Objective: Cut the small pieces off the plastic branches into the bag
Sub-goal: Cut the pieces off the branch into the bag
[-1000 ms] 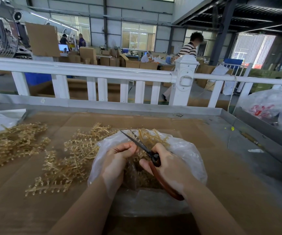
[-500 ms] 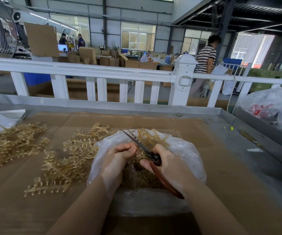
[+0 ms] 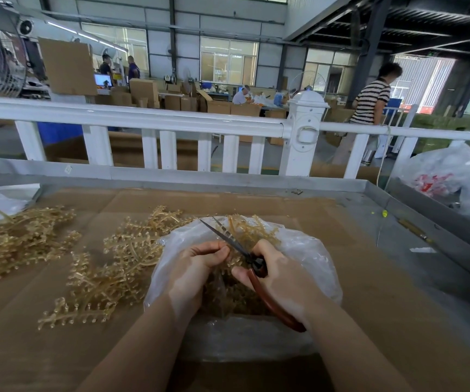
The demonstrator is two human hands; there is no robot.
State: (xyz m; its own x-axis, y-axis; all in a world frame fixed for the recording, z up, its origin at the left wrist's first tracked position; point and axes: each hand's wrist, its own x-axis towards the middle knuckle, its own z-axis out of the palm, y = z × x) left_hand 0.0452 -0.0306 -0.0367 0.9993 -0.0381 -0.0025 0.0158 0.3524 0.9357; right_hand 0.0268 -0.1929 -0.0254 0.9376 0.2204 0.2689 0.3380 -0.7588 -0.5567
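Note:
A clear plastic bag lies open on the cardboard-covered table, with small golden cut pieces inside. My left hand pinches a golden plastic branch over the bag's mouth. My right hand grips red-handled scissors; their blades are slightly apart and point up-left beside my left fingertips. Most of the held branch is hidden behind my hands.
Piles of golden branches lie left of the bag and at the far left. A metal table rim and white railing run along the back. More plastic bags sit at right. A person in a striped shirt walks beyond the railing.
My hands stay over the bag with hardly any shift. The person in the striped shirt has walked to the right behind the railing.

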